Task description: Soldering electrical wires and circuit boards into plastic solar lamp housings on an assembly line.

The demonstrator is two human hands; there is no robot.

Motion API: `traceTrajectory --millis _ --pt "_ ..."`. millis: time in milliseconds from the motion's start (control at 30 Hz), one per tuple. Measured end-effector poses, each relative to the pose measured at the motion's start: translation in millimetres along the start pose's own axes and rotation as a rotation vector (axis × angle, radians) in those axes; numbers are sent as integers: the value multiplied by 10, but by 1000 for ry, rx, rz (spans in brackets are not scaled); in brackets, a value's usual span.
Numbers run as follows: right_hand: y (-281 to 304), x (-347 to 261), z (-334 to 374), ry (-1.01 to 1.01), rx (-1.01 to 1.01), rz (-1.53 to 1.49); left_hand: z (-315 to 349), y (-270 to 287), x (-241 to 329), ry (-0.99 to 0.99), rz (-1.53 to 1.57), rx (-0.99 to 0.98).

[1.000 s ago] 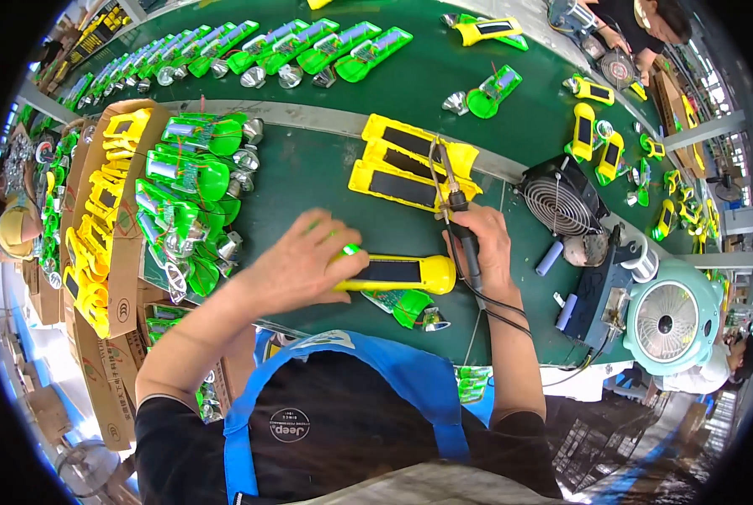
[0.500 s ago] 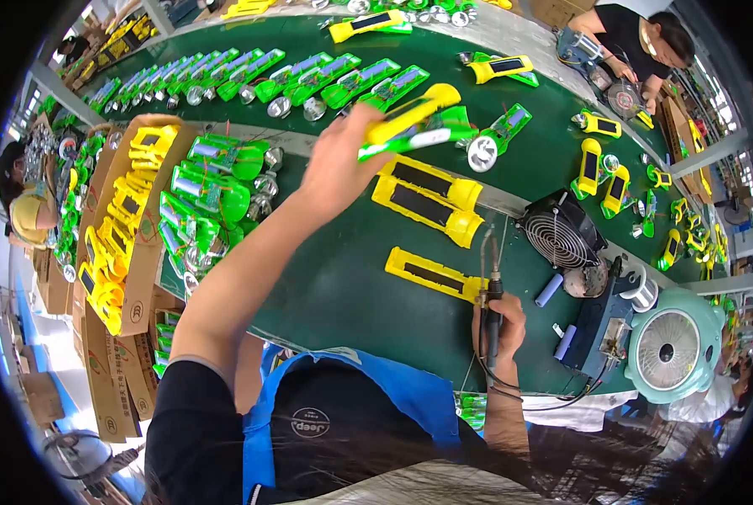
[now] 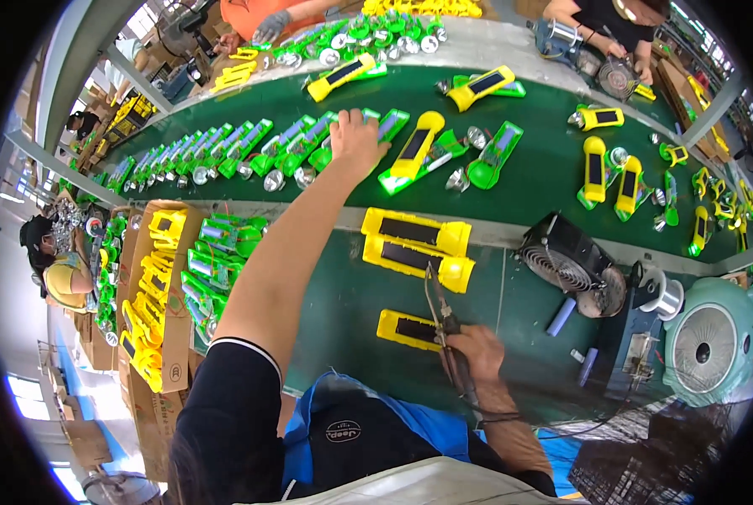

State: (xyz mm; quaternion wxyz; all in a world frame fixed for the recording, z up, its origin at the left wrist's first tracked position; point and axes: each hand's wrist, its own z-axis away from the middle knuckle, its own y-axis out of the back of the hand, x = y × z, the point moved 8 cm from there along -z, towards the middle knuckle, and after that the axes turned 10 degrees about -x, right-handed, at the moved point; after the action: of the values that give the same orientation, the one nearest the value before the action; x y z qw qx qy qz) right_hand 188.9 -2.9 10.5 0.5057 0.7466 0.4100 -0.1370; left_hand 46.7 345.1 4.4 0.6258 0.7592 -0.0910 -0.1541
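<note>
My left hand (image 3: 355, 145) reaches over the green belt with its fingers curled down onto a green flashlight half in the row. A sliver of that half shows by the palm; the thumb is hidden. Just right of it lies a yellow solar-panel casing (image 3: 418, 146) on a green flashlight half (image 3: 392, 181). Closed around a soldering iron (image 3: 450, 326), my right hand (image 3: 477, 352) stays low over the worktop. The iron points up and left, across a yellow casing (image 3: 397, 326). Beyond its tip sit two more yellow casings (image 3: 417, 252), side by side.
Left stands a cardboard box (image 3: 183, 311) of yellow casings, beside piled green halves (image 3: 217, 261). Right are a black fan (image 3: 553, 252), a battery cell (image 3: 562, 316), a solder spool (image 3: 664, 296) and a pale green fan (image 3: 703, 349). Co-workers work across the belt.
My left hand has let go of the yellow-and-green flashlight pieces, which now lie on the belt, and moved to the row of green halves. The soldering iron has tilted left. The view has shifted.
</note>
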Motion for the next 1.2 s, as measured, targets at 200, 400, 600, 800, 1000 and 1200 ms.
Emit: traceTrajectory --millis 200,400,600,800,1000,1200 --pt "-159 15 7 20 69 -37 202 211 -63 -47 -49 -49" --pt "-194 324 -203 -62 131 -71 1987 935 30 -164 388 -223" --pt "-36 8 -517 73 181 143 3370 443 95 44 1466 -374" --pt "477 -206 -254 56 145 177 3441 248 667 100 1834 -612" --pt "1145 -338 723 -109 346 -185 2891 750 541 -312 1009 -113" --pt "177 310 1042 -469 439 -932 2737 544 776 -273 1290 -198"
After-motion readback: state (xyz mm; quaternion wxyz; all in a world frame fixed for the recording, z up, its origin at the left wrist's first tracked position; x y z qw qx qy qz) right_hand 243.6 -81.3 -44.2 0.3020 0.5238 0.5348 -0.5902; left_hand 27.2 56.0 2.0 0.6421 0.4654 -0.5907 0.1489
